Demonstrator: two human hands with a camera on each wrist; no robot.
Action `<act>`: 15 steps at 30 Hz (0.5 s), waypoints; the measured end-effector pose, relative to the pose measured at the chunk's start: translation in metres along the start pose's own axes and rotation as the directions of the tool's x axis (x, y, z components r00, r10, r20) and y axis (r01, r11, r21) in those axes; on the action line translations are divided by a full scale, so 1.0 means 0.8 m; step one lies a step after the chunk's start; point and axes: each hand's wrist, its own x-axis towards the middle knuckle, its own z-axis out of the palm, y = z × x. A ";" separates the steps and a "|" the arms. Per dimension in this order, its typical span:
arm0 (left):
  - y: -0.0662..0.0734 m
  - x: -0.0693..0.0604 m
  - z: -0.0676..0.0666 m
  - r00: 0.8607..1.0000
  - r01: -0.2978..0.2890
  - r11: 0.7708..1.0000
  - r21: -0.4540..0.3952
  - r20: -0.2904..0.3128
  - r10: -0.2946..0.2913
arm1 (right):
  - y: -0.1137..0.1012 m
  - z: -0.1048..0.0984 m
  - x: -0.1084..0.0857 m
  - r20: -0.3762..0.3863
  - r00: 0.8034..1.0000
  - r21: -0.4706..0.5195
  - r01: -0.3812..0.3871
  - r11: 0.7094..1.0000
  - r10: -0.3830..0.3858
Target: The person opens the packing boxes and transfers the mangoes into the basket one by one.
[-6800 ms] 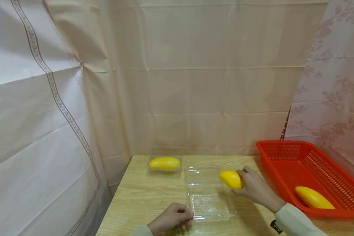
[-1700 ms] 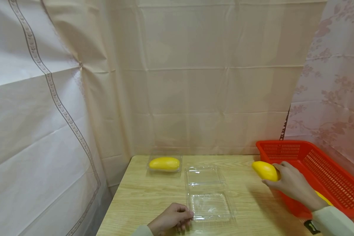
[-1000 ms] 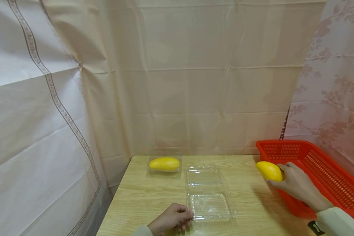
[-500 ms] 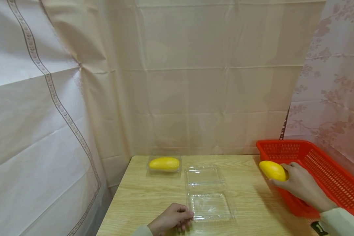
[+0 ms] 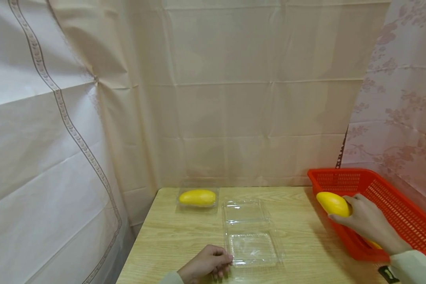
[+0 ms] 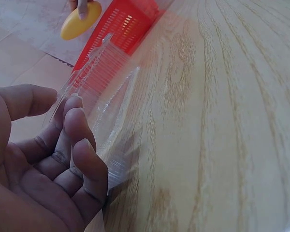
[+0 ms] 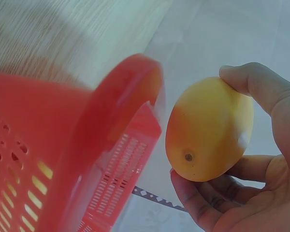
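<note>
My right hand (image 5: 367, 219) grips a yellow mango (image 5: 333, 204) above the left rim of the red plastic basket (image 5: 355, 173). In the right wrist view, thumb and fingers curl round the mango (image 7: 208, 130) beside the basket's rim. A second mango (image 5: 372, 243) lies in the basket, mostly hidden behind my right hand. On the table, a clear plastic clamshell box (image 5: 253, 248) lies with its lid folded back. My left hand (image 5: 207, 262) pinches the box's near left edge between thumb and index finger; the left wrist view shows that edge (image 6: 63, 92) at the fingertips.
Another clear box at the back left holds a mango (image 5: 197, 197). The wooden table (image 5: 184, 228) ends at a beige cloth (image 5: 227, 118) hung behind it. Cloth also hangs on the left and, with a flower pattern, on the right.
My right hand has carried the mango rightward from beside the clamshell box to over the basket's left rim. My left hand and the box have stayed in place.
</note>
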 end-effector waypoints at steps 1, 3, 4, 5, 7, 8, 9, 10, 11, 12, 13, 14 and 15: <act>0.000 0.000 0.000 1.000 -0.002 1.000 0.001 0.000 0.002 | 0.001 -0.001 0.000 -0.001 1.000 -0.001 0.002 1.000 -0.002; 0.001 -0.001 0.000 1.000 -0.002 1.000 -0.002 0.003 0.002 | 0.004 -0.002 -0.001 0.004 1.000 -0.004 0.000 1.000 0.000; 0.001 -0.001 0.000 1.000 -0.002 1.000 -0.003 0.004 0.002 | 0.005 -0.003 -0.001 0.008 1.000 -0.004 -0.002 1.000 0.002; 0.001 -0.001 0.000 1.000 -0.003 1.000 -0.006 0.005 0.004 | 0.006 -0.003 -0.002 0.013 1.000 -0.002 -0.007 1.000 0.007; 0.001 -0.001 0.000 1.000 -0.006 1.000 -0.001 0.002 0.006 | 0.009 -0.004 -0.003 0.020 1.000 0.000 -0.013 1.000 0.013; 0.002 -0.001 0.001 1.000 -0.005 1.000 -0.002 0.002 0.005 | 0.011 -0.004 -0.003 0.026 0.999 -0.002 -0.018 1.000 0.018; 0.002 -0.002 0.001 1.000 -0.006 1.000 0.001 0.000 0.006 | 0.013 -0.005 -0.003 0.028 0.999 -0.003 -0.022 1.000 0.022; 0.002 -0.002 0.001 1.000 -0.005 1.000 0.002 -0.001 0.005 | 0.014 -0.005 -0.003 0.027 0.999 -0.004 -0.023 1.000 0.023; 0.002 -0.002 0.001 1.000 -0.006 1.000 0.003 -0.002 0.006 | 0.016 -0.005 -0.003 0.029 0.999 -0.007 -0.027 1.000 0.027; 0.002 -0.001 0.001 1.000 -0.005 1.000 0.004 -0.003 0.005 | 0.018 -0.005 -0.003 0.033 0.999 -0.010 -0.031 0.999 0.031; 0.002 -0.001 0.000 1.000 -0.005 1.000 0.003 -0.004 0.005 | 0.019 -0.006 -0.003 0.036 0.999 -0.013 -0.035 0.999 0.035; 0.002 -0.001 0.000 1.000 -0.003 1.000 0.001 -0.005 0.003 | 0.021 -0.006 -0.003 0.037 0.999 -0.017 -0.037 0.999 0.038; 0.002 -0.001 0.000 1.000 -0.003 1.000 0.000 -0.007 0.003 | 0.022 -0.006 -0.003 0.039 0.998 -0.022 -0.041 0.999 0.042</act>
